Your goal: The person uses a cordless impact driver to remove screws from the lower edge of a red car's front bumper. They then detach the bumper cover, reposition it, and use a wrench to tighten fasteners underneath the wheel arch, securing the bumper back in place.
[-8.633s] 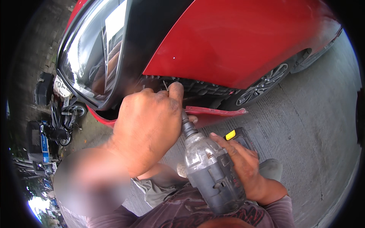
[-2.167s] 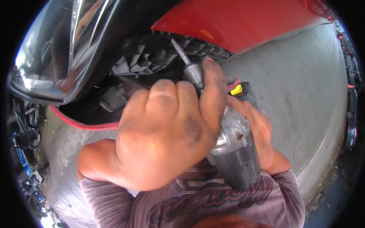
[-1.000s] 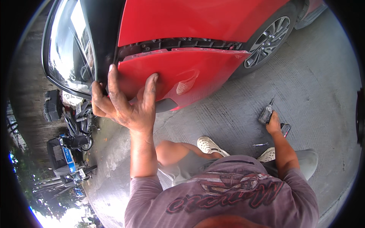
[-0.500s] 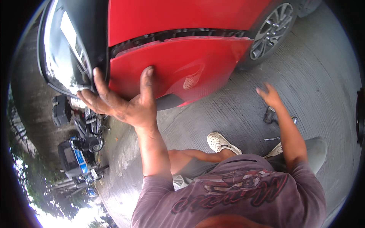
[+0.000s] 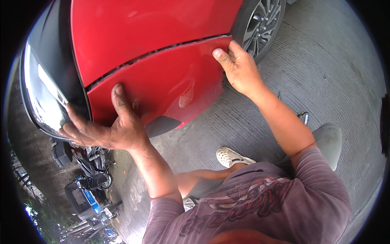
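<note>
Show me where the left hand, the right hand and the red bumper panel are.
left hand (image 5: 115,132), head view, back of the hand
right hand (image 5: 239,69), head view, back of the hand
red bumper panel (image 5: 166,79), head view, middle of its painted face

L hand (image 5: 111,132) open, flat, R hand (image 5: 239,69) open, arms outstretched
</note>
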Demonstrator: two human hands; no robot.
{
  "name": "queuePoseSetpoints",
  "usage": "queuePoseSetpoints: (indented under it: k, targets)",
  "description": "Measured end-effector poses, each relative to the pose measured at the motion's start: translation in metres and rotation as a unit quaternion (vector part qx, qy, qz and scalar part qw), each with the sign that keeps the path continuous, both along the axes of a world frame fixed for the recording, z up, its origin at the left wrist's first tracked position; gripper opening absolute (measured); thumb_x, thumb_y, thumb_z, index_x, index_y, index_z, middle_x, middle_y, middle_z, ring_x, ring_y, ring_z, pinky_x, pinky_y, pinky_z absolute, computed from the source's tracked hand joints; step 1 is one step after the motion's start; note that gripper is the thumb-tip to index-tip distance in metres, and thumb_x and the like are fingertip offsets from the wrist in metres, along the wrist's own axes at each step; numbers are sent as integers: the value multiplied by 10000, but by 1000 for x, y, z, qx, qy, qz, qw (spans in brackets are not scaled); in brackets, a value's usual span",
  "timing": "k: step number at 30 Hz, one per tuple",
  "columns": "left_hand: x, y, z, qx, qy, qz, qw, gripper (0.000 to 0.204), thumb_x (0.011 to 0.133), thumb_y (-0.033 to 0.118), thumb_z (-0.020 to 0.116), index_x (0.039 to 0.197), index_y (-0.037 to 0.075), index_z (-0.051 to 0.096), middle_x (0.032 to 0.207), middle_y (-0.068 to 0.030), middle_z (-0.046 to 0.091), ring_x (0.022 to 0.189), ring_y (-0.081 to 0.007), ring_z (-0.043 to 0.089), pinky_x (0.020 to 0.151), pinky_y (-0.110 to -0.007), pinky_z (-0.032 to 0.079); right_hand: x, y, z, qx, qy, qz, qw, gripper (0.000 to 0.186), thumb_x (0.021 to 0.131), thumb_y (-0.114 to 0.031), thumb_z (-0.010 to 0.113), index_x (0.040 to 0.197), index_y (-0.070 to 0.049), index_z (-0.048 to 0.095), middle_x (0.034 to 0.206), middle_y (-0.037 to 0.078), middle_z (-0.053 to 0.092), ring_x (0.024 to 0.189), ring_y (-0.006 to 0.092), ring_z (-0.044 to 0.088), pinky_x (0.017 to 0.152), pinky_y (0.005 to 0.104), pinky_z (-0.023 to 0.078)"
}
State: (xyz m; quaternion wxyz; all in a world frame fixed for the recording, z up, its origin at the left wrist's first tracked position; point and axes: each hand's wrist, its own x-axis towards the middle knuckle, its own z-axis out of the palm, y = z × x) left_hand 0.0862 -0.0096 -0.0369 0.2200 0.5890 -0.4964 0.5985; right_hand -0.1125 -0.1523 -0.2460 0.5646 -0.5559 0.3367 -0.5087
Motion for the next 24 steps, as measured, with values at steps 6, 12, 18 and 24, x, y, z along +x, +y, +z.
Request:
queuePoseSetpoints:
  k: [6, 12, 18, 24]
  targets:
    - [-4, -8, -4, -9, -5, -41, 999, 943, 767, 596, 978, 1500, 96, 659, 1573, -267, 523, 1577, -478, 370, 1264, -669, 316, -1, 1, 0, 29, -54, 19, 998, 588, 1076, -586, 676, 1289, -40, 712, 1017, 147, 788, 865, 206, 768, 857, 376, 616]
    - [-11, -11, -3, -2, -31, -6, 999, 928, 771, 581, 982, 1492, 91, 663, 1518, -217, 595, 1568, -474, 398, 1252, -651, 329, -16, -13, 3, 14, -21, 77, 997, 545, 1111, -494, 671, 1404, -35, 677, 1310, 199, 753, 1105, 238, 762, 977, 389, 600]
    - [-13, -3, -4, 11, -31, 29, 999, 884, 786, 537, 991, 1475, 87, 668, 1502, -201, 608, 1537, -462, 439, 1241, -641, 346, -12, -18, 8, 60, -89, 158, 981, 569, 1117, -424, 686, 1445, 36, 621, 1354, 151, 744, 1255, 214, 690, 1096, 374, 537]
    - [-83, 24, 23, 507, -5, -394, 766, 194, 974, 216, 805, 1110, 99, 731, 963, -64, 696, 918, -283, 724, 728, -425, 585, -3, -18, 4, 68, -138, 154, 976, 578, 1132, -458, 652, 1498, -15, 596, 1397, 85, 701, 1251, 193, 665, 1089, 383, 535]
